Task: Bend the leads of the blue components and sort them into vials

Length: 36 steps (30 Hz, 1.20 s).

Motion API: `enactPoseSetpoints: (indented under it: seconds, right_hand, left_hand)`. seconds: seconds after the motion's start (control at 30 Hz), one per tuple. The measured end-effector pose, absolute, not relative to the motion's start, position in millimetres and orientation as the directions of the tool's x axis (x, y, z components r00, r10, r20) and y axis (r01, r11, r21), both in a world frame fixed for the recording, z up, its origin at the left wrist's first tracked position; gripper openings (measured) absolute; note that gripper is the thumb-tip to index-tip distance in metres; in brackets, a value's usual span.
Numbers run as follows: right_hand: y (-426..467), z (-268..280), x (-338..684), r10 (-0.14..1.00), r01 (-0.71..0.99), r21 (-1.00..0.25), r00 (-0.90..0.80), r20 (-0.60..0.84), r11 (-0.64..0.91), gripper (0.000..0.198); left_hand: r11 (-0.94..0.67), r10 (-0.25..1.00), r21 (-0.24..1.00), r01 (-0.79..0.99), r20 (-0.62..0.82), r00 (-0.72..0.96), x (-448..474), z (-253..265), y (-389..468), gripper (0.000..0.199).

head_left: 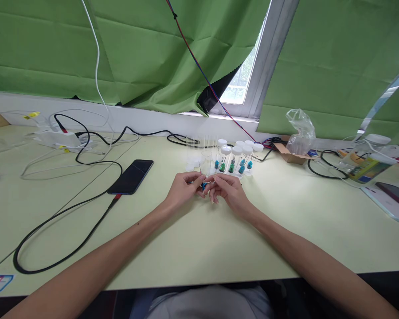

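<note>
In the middle of the table, my left hand (186, 187) and my right hand (228, 188) meet, fingers bent and closed. Between their fingertips is a small blue part with thin wire leads (204, 186); one lead seems to stick up near my left thumb. Fingers hide most of the part. Just beyond my hands stand several clear vials with white caps (236, 150), holding blue and green pieces on thin dark stems. Left of these are several clear tubes without visible white caps (193, 153).
A black phone (131, 177) lies to the left, plugged into a black cable (83, 243). A white power strip (61, 138) sits at the back left. On the right are an open cardboard box (292, 153) with a plastic bag, a clear jar (370, 161) and another phone (390, 201).
</note>
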State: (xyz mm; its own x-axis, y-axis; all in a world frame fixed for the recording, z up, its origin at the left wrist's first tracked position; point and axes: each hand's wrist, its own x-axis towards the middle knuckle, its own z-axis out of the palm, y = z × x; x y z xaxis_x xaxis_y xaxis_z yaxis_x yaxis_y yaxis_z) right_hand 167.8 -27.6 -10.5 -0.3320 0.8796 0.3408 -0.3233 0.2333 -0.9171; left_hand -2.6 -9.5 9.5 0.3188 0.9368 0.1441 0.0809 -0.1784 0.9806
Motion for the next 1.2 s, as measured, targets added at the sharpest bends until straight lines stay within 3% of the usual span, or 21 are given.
enactPoseSetpoints:
  seconds: [0.8,1.2]
  right_hand:
    - [-30.1,-10.9,164.5,0.893,-0.306,-0.929,-0.328,0.307,0.207,0.03]
    - [-28.7,-8.8,163.4,0.937,-0.299,-0.93,-0.208,0.281,0.212,0.03]
  left_hand:
    - [-0.21,0.935,0.97,0.125,0.161,0.316,-2.8,10.3,-10.3,0.039]
    - [-0.108,0.941,0.992,0.065,0.081,0.33,-0.9,9.1,-10.0,0.042]
